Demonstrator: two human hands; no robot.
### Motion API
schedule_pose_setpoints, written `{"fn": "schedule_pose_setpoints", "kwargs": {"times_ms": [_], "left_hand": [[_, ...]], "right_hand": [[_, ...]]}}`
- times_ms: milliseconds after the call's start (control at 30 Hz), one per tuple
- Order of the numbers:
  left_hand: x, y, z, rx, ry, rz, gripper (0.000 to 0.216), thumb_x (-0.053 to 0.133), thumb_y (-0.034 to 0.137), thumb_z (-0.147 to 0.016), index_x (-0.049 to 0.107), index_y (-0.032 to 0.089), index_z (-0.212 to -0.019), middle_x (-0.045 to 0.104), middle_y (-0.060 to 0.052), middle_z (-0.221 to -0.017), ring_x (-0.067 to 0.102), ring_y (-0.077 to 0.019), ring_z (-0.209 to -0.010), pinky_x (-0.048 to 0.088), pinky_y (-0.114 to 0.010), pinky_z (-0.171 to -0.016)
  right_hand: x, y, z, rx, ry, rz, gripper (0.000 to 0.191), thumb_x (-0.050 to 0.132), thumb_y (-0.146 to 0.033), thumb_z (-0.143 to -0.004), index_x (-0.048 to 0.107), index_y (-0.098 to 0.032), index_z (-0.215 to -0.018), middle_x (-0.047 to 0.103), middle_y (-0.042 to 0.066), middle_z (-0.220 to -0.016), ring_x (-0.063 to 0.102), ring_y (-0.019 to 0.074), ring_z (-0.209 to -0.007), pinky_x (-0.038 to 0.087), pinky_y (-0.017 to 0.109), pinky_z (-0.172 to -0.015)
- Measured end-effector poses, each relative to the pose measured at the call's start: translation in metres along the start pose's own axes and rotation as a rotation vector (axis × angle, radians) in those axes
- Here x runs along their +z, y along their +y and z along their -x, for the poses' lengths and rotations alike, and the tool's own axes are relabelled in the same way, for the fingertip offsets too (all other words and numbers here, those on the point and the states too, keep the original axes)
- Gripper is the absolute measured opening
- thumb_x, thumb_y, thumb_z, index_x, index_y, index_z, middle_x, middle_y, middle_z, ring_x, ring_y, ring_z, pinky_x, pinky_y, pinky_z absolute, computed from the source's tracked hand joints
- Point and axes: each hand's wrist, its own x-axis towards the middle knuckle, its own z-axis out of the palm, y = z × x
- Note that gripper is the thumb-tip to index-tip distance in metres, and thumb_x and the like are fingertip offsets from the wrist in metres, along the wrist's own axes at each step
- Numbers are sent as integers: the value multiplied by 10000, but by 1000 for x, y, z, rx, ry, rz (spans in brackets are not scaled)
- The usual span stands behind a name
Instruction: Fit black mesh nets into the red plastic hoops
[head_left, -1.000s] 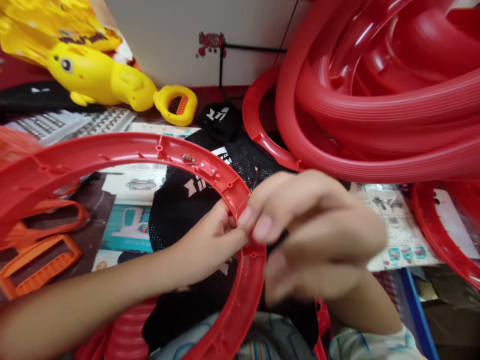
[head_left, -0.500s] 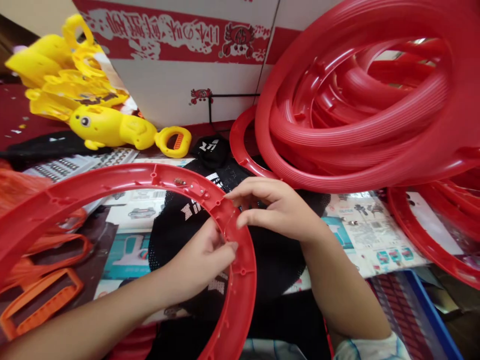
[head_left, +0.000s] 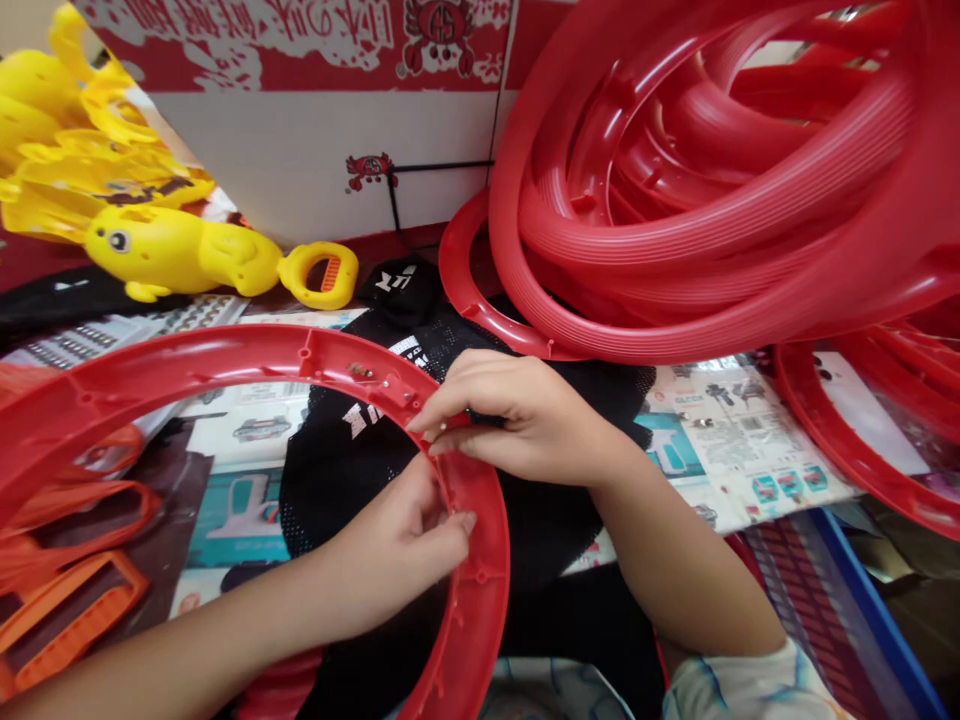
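Observation:
A large red plastic ring (head_left: 187,362), its hollow channel facing up, spans from the left edge to the bottom middle. My left hand (head_left: 401,555) grips its inner rim, thumb pressed over the edge and the other fingers hidden beneath. My right hand (head_left: 510,415) comes over from the right, its thumb and fingertips pinched together low in the channel. Whatever lies between those fingertips is too small to name. Just left of them, small brass-coloured bits (head_left: 361,370) and pin-like posts sit inside the channel. Under the ring lies a black cloth (head_left: 322,490) with white lettering.
A pile of red rings (head_left: 660,240) leans at the back right beside a white and red carton (head_left: 277,150). Yellow animal-shaped toys (head_left: 187,250) lie at the back left, orange handles (head_left: 75,610) at the left. A blue-edged crate (head_left: 862,600) stands lower right.
My right hand has moved left and its fingertips have come together in the ring's channel. My left hand keeps its grip on the rim. The camera view has shifted slightly.

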Motion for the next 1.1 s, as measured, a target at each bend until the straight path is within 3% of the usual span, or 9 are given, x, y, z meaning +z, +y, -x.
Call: {"fn": "schedule_pose_setpoints", "kwargs": {"times_ms": [200, 467, 633, 767, 933, 1100], "left_hand": [[-1, -4, 1, -30, -3, -6, 147, 554, 213, -821, 480, 193, -947, 563, 7, -884, 529, -125, -802, 458, -244, -741], [2, -1, -2, -96, -22, 272, 358, 611, 273, -822, 435, 217, -1128, 593, 0, -840, 566, -120, -675, 487, -233, -589], [0, -3, -13, 115, 212, 511, 298, 648, 242, -812, 471, 224, -1051, 575, 33, -864, 579, -75, -705, 493, -176, -621], [-2, -2, -22, 195, 240, 432, 342, 639, 150, -792, 447, 227, -1065, 566, 46, -864, 529, -50, -658, 445, -139, -570], [-2, -4, -20, 192, 241, 196, 335, 561, 70, -747, 418, 189, -1026, 557, 0, -972, 544, -91, -763, 455, -191, -644], [1, -8, -8, 19, 65, 39, 358, 533, 58, -724, 437, 199, -1039, 561, 11, -825, 571, -156, -782, 463, -266, -685]], "right_hand": [[4, 0, 0, 87, -10, -14, 197, 585, -25, -799, 642, -124, -960, 669, 5, -789, 575, 105, -802, 481, 239, -753], [9, 11, 1, 106, 37, -73, 293, 526, 31, -754, 629, -133, -973, 667, 36, -892, 620, 126, -851, 498, 266, -796], [13, 16, 1, 169, 39, -143, 325, 545, 6, -765, 603, -124, -1057, 669, 16, -823, 630, 111, -774, 496, 241, -756], [12, 15, 0, 202, 22, -161, 335, 573, 1, -748, 608, -127, -1056, 670, 14, -824, 635, 116, -795, 498, 242, -759], [4, 12, -1, 124, -81, -14, 139, 609, -47, -765, 673, -126, -860, 684, 53, -842, 617, 135, -809, 493, 263, -771], [-4, 7, -1, 3, -61, 41, 103, 595, -108, -815, 690, -130, -849, 627, 72, -908, 584, 149, -882, 486, 308, -849]]}}
